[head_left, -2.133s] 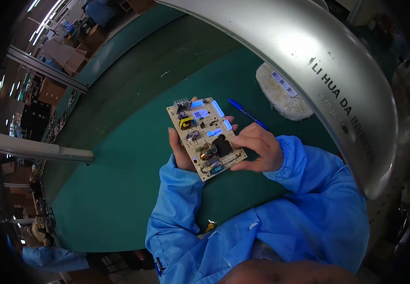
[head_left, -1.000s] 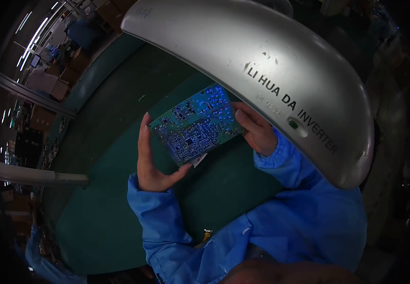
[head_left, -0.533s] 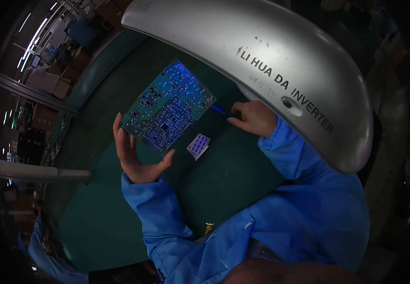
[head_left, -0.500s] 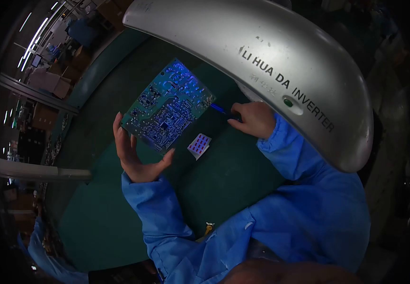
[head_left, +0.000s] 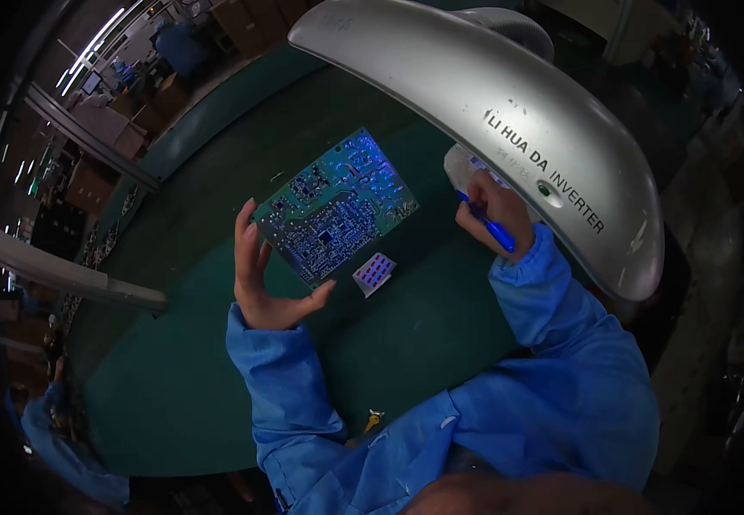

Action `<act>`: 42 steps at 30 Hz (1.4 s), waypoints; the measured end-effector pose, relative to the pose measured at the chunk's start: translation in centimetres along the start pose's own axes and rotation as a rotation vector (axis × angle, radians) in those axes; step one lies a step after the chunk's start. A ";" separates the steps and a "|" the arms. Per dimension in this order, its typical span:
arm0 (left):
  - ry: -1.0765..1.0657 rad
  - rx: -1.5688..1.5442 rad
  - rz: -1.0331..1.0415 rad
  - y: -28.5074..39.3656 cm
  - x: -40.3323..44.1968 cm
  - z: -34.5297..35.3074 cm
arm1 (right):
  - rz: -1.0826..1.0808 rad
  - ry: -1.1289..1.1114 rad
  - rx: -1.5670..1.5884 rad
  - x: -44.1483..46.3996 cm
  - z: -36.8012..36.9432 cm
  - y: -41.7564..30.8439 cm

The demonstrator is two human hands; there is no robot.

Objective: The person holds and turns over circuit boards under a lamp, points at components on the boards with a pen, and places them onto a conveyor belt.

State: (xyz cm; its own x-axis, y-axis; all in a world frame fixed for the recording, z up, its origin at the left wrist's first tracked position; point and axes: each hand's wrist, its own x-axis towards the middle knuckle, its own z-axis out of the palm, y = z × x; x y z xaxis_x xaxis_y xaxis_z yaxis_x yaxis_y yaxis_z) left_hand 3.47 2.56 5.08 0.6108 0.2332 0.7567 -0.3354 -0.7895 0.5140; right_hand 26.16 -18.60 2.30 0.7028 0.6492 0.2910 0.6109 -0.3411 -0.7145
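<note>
My left hand (head_left: 273,287) grips a green circuit board (head_left: 337,206) by its lower left edges, thumb at the bottom corner and fingers along the left side. The board's face, full of solder joints and small parts, shows in bluish light. A blue pen-like tool (head_left: 494,227) lies in my right hand (head_left: 502,210), whose fingers are closed round it, apart from the board. Beside that hand is a whitish object (head_left: 459,167), partly hidden by the hand and the lamp. A small white sheet with rows of red marks (head_left: 375,274) lies just below the board.
A large silver lamp head (head_left: 509,112) hangs over the upper right. The green table mat (head_left: 423,326) spreads beneath my hands. Near my body lies a small yellow item (head_left: 373,421). A pale bar (head_left: 71,279) reaches in from the left, and another person's blue sleeve (head_left: 71,446) shows at lower left.
My right hand has drawn away from the board's right edge toward the whitish object, turning the blue tool in its grip. The board stays in my left hand; the whole view has shifted somewhat.
</note>
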 end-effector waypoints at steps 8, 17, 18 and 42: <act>-0.075 -0.161 -0.077 -1.0 -1.0 2.3 | -0.132 0.093 0.613 -1.0 1.8 0.8; -0.133 -0.090 -0.175 -0.6 -0.9 3.6 | -0.183 0.218 0.564 -1.3 2.6 0.2; -0.132 -0.121 -0.182 -0.3 -0.7 3.7 | -0.179 0.228 0.558 -1.4 2.5 0.1; -0.124 0.041 0.137 -2.1 -0.8 4.6 | -0.183 0.230 0.414 -2.1 2.0 0.7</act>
State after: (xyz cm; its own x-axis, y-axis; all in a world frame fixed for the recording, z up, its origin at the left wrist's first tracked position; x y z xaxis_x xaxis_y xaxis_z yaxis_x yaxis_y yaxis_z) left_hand 6.99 1.41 1.50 0.6461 0.0524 0.7615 -0.3932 -0.8322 0.3909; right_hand 24.34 -18.86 -0.12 0.6881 0.4904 0.5348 0.5689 0.0928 -0.8171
